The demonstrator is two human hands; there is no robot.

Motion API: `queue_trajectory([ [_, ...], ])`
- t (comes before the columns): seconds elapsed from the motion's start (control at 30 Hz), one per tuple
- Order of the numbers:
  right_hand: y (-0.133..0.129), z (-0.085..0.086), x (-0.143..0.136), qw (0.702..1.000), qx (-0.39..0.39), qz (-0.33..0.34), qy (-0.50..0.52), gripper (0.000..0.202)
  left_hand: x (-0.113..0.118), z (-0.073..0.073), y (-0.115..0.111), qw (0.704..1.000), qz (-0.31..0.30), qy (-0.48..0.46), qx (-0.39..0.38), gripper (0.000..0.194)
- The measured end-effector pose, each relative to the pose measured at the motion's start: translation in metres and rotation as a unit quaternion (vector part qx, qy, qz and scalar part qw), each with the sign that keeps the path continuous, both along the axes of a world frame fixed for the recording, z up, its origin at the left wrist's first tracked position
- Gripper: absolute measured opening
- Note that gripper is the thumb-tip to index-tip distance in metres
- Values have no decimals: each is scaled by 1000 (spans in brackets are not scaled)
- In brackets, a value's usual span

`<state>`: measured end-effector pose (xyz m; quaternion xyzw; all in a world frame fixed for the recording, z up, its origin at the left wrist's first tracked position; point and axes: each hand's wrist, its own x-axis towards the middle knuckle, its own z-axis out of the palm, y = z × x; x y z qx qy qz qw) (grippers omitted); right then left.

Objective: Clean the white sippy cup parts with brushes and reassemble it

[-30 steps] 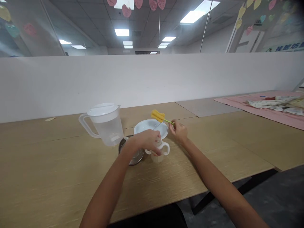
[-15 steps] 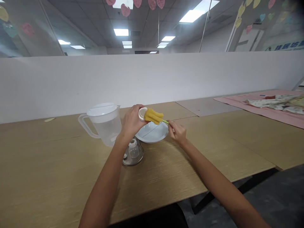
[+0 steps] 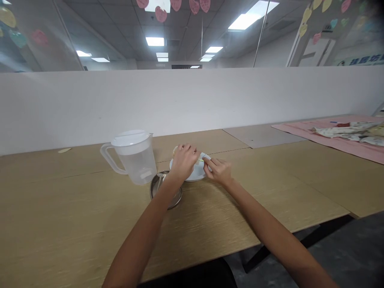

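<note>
My left hand (image 3: 185, 160) is closed above the white bowl (image 3: 196, 175), its back towards me. Its fingers wrap round the small clear cap seen in the earlier frame, now mostly hidden; a pale yellowish edge shows by the knuckles. My right hand (image 3: 218, 169) pinches the thin green handle (image 3: 201, 160) of a sponge brush, whose yellow head is largely covered by my left hand. Under my left forearm lies a round metal tray (image 3: 153, 188), with a pale plastic piece (image 3: 160, 181) on it. The forearm hides the rest of the tray.
A clear plastic jug (image 3: 136, 160) with a white lid stands left of the bowl. At the far right, cloths (image 3: 345, 131) lie on a pink sheet (image 3: 294, 127). A low white wall (image 3: 192, 100) runs behind the wooden table (image 3: 75, 212).
My left hand has turned over and moved slightly down and right, covering the yellow sponge head. My right hand has shifted slightly left and down. The bottle on the tray is now behind my forearm.
</note>
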<state>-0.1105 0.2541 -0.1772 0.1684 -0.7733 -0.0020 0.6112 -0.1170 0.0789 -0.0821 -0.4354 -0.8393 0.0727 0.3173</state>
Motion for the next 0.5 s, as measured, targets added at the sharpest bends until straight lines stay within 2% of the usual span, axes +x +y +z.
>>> queue_trajectory([
  [0.1,15,-2,-6,1000,-5,-2,-17,19,-4,-6,3,999,9,31,6,31],
  [0.2,44,-8,-12,999,-8,-10,-38,20,-12,-12,0,997,29,68,37,31],
  [0.33,77,-18,-15,991,-62,-69,-99,26,-22,-14,-8,995,53,58,67,35],
  [0.43,84,-20,-17,956,-177,-165,-167,32,-22,-7,-13,977,80,-28,194,44],
  [0.5,82,-18,-19,908,-247,-234,-245,36,-16,0,-13,946,75,-146,279,63],
])
